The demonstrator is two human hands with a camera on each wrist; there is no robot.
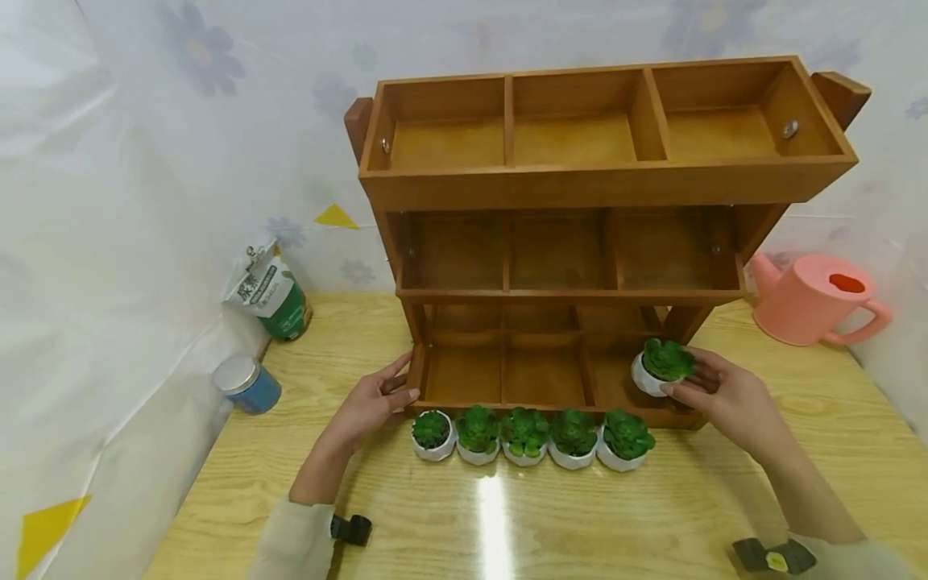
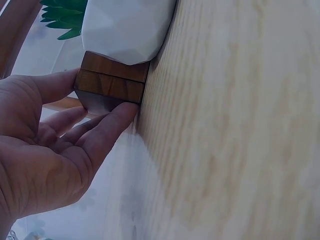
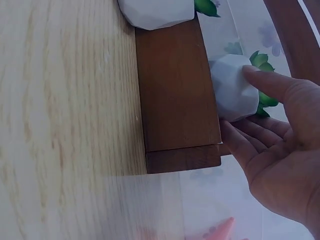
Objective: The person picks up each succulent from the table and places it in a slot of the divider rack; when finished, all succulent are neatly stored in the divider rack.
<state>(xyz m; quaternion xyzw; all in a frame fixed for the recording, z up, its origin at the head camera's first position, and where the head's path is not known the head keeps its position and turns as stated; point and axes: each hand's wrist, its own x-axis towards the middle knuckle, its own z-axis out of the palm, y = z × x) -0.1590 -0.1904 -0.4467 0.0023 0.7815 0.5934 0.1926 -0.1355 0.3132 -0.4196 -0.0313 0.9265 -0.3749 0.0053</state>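
Note:
A three-tier brown wooden shelf (image 1: 580, 189) stands on the table, each tier split into three compartments. My left hand (image 1: 371, 405) grips the bottom tier's front left corner; in the left wrist view its thumb and fingers lie around the wooden end (image 2: 112, 82). With thumb and fingers, my right hand (image 1: 732, 399) holds a potted succulent (image 1: 664, 362) at the bottom tier's right compartment. That white faceted pot (image 3: 235, 90) shows just behind the front board (image 3: 177, 90) in the right wrist view. Several more potted succulents (image 1: 525, 435) line the table before the shelf.
Right of the shelf is a pink watering can (image 1: 812, 298). A green and white pouch (image 1: 275, 294) with a clip and a blue jar (image 1: 250, 387) with a pale lid stand at the left. Behind everything hangs a flower-patterned sheet (image 1: 275, 121).

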